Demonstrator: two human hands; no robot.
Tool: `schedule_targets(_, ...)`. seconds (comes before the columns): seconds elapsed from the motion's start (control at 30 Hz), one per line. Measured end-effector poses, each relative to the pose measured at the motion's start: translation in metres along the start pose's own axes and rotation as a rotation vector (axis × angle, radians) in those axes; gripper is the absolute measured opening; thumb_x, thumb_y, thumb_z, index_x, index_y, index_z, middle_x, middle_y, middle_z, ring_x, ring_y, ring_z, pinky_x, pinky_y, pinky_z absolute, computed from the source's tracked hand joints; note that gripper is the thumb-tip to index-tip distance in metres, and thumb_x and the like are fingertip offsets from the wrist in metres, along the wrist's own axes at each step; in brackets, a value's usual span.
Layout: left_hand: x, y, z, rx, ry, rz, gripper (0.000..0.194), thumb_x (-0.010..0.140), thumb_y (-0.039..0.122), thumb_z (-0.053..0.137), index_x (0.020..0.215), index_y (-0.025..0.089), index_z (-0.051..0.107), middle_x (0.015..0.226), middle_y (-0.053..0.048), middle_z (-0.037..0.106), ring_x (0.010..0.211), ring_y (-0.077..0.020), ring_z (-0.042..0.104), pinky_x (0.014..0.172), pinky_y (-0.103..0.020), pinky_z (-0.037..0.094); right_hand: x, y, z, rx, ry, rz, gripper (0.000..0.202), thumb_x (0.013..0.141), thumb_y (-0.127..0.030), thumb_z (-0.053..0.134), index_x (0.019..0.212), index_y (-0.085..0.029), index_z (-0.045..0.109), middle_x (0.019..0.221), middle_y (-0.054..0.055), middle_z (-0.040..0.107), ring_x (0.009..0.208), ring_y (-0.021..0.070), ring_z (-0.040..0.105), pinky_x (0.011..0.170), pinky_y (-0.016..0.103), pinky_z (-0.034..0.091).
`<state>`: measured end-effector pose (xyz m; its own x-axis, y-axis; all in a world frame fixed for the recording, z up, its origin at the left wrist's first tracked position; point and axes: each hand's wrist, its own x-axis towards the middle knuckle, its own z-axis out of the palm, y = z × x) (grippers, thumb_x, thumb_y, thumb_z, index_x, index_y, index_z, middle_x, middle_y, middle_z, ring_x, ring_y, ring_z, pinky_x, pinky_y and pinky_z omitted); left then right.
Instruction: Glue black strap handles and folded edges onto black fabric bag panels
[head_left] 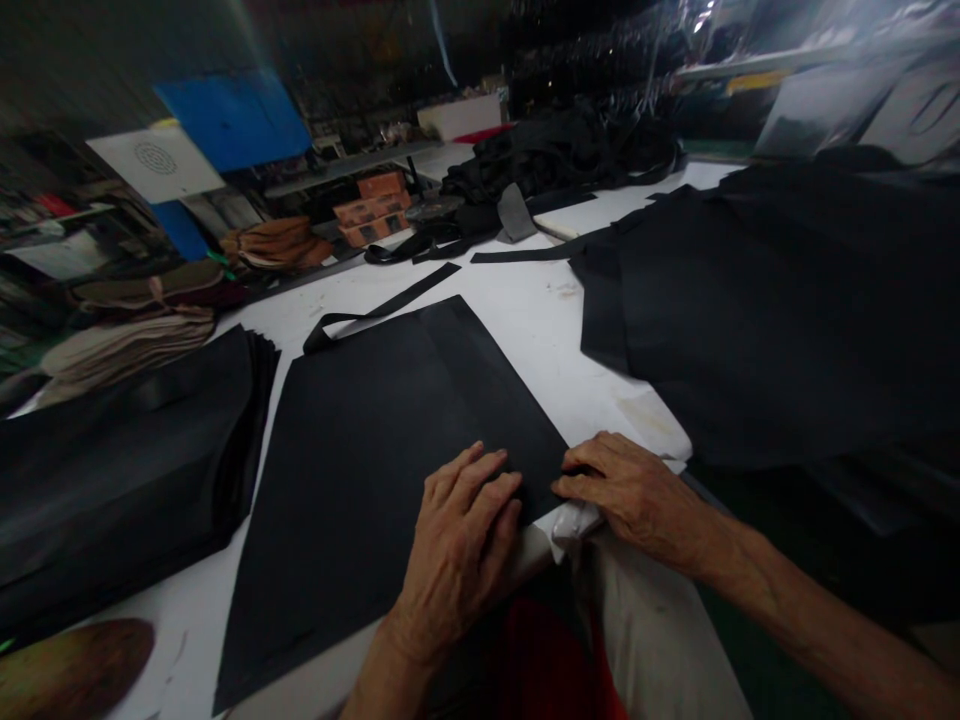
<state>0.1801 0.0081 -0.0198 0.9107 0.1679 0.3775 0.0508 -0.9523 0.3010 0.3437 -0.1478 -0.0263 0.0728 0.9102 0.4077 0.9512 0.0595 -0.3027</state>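
A flat black sheet [360,450] lies on the white table [525,300] in front of me. My left hand [465,530] rests on its near right part, palm down, fingers spread a little and holding nothing. At the sheet's right corner, my right hand [615,490] has its thumb and fingers pressed together on the edge. A crumpled whitish piece [574,522] sits just under the right fingertips at the table's edge. Along the sheet's far side lies a narrow black strip [390,303], curled at its left end.
On the left is a stack of black sheets [127,470], with folded beige cloth [127,350] behind. Large black sheets [795,310] overhang the table at right. Orange boxes [373,212] and a black pile [555,150] stand farther back. A brownish round object [82,670] is at bottom left.
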Motion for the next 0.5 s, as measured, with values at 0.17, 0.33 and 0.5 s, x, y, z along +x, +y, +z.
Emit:
schedule_targets(0.17, 0.002, 0.004, -0.005, -0.051, -0.149, 0.078, 0.021, 0.088, 0.023, 0.049, 0.105, 0.024, 0.062, 0.113, -0.002, 0.064, 0.118, -0.0242, 0.045, 0.097, -0.044, 0.037, 0.001, 0.001, -0.002, -0.007, -0.015, -0.002, 0.030, 0.088, -0.006, 0.042, 0.100, -0.018, 0.066, 0.093, 0.008, 0.060, 0.082, 0.0195, 0.051, 0.072, 0.035, 0.044)
schedule_targets(0.33, 0.004, 0.003, -0.003, -0.059, -0.136, 0.058, 0.020, 0.087, 0.023, 0.051, 0.102, 0.025, 0.064, 0.109, 0.000, 0.066, 0.116, -0.0237, 0.047, 0.096, -0.044, 0.036, -0.005, 0.007, -0.008, 0.072, 0.079, 0.041, 0.034, 0.086, 0.000, 0.037, 0.095, -0.016, 0.066, 0.092, 0.009, 0.060, 0.084, 0.0185, 0.052, 0.072, 0.032, 0.047)
schedule_targets(0.5, 0.004, 0.004, -0.003, -0.067, -0.129, 0.048, 0.019, 0.087, 0.025, 0.051, 0.101, 0.026, 0.064, 0.109, -0.001, 0.066, 0.116, -0.0242, 0.047, 0.097, -0.045, 0.035, -0.011, 0.004, -0.005, -0.026, 0.211, 0.091, 0.037, 0.082, 0.003, 0.039, 0.094, -0.019, 0.067, 0.101, 0.011, 0.060, 0.090, 0.0208, 0.054, 0.075, 0.036, 0.045)
